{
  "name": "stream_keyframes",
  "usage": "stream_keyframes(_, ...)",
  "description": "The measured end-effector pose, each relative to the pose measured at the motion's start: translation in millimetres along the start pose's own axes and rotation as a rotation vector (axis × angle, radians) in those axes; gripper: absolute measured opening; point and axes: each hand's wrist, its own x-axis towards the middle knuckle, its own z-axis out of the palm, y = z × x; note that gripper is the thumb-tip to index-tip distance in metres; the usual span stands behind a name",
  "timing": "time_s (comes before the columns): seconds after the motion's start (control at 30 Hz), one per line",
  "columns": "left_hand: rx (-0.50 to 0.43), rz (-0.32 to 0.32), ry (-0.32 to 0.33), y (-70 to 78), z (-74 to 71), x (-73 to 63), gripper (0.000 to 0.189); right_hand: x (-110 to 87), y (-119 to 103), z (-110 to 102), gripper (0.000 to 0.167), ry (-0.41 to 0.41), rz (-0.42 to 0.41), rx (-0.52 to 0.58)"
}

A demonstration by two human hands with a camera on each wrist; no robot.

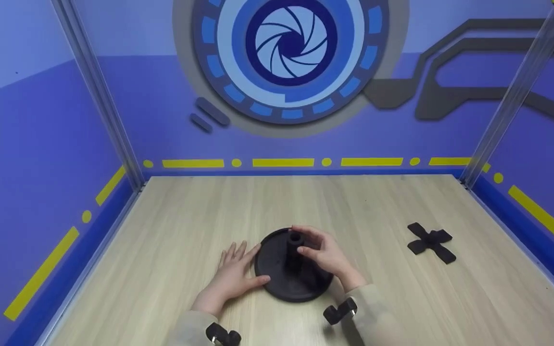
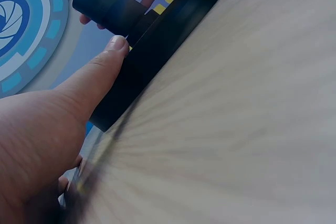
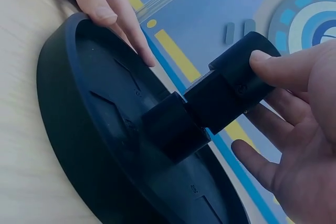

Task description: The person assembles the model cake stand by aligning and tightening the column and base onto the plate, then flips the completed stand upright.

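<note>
A round black base [image 1: 277, 283] with a raised rim lies flat on the table, a short socket [image 3: 176, 127] standing at its centre. My right hand [image 1: 327, 252] holds a black cylindrical post [image 3: 244, 66] between thumb and fingers. The post's narrower lower end meets the mouth of the socket, with the wider part still above it. At the base's left side is my left hand [image 1: 233, 276], fingers spread and fairly straight; its thumb [image 2: 100, 69] and index finger touch the rim. Part of the base is hidden behind the right hand.
A black four-armed cross piece [image 1: 432, 240] with a central hub lies on the wooden table [image 1: 200, 202] to the right. Blue printed panels [image 1: 132, 110] enclose the table at the back and sides, with metal posts [image 1: 99, 91] at the corners.
</note>
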Motion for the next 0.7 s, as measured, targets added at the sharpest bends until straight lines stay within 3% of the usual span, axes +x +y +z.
stream_keyframes(0.3, -0.004, 0.002, 0.005, -1.5, 0.6, 0.9, 0.094, 0.7, -0.6, 2.1, 0.049, 0.108, 0.071, -0.068)
stream_keyframes(0.7, -0.011, -0.006, -0.012, 0.8, -1.1, -1.2, 0.093, 0.8, 2.2, 7.2, 0.044, 0.235, 0.052, -0.138)
